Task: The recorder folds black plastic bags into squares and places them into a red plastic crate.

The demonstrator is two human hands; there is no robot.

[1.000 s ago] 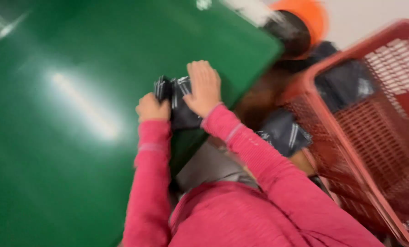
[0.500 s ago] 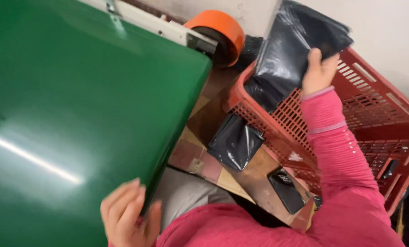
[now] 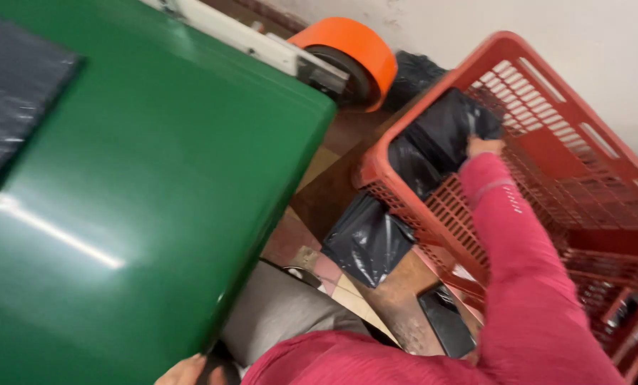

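Your right arm, in a pink sleeve, stretches forward and away from you, the right hand mostly hidden, its grip unclear. Your left hand sits low by your body, only partly showing.

red crate open-topped, green table flanking

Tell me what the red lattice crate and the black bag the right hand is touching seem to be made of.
Red lattice crate: likely rigid moulded plastic, judging by its uniform colour and regular grid of holes. Black bag at the right hand: looks like thin glossy plastic film, crinkled with shiny highlights.
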